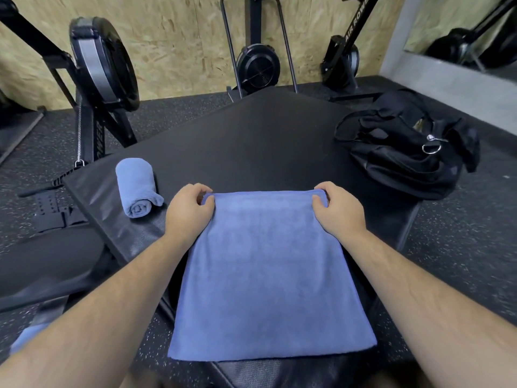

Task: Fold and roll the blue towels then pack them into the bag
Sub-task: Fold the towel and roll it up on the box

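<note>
A folded blue towel (268,275) lies flat on the black padded platform (251,141), its near end hanging toward me. My left hand (190,211) pinches the towel's far left corner. My right hand (335,211) pinches the far right corner, where the edge curls slightly. A rolled blue towel (137,189) lies on the platform to the left of my left hand. The black bag (405,152) sits at the platform's right corner, its top loose and open.
Rowing machines (100,71) stand along the wooden wall behind the platform, one close at the left. Speckled rubber floor (461,247) surrounds the platform. A bit of blue cloth (28,337) shows at the lower left by my arm.
</note>
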